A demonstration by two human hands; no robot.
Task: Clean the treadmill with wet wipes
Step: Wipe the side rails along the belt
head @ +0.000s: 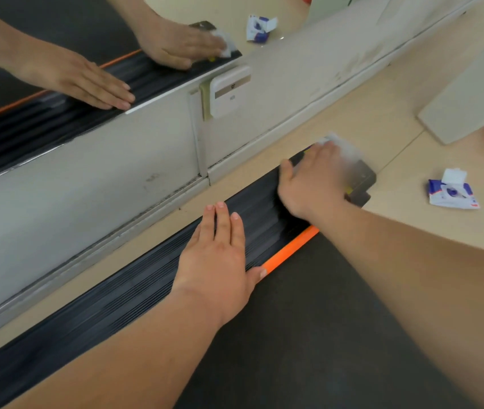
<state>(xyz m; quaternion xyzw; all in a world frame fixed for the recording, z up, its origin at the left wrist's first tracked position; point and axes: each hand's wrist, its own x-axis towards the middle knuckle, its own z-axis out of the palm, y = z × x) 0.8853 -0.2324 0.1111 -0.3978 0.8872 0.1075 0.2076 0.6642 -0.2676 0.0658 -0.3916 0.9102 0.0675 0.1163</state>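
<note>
- The treadmill lies low on the floor, with its black ribbed side rail running from near left to far right beside the wall.
- An orange stripe separates the rail from the dark belt.
- The left hand rests flat on the rail, its fingers straight, close together and holding nothing.
- The right hand is at the far end of the rail, blurred, with its thumb spread wide.
- Its fingers lie fairly straight over a white wet wipe and press it onto the rail's end cap (the reflection shows the same flat hand).
- A blue and white pack of wipes lies on the floor to the right, well apart from the treadmill, with its flap open and a wipe sticking up.
- A mirror above the wall panel reflects both hands, the rail and the pack.
- A white plate sits on the wall just below the mirror's edge.
</note>
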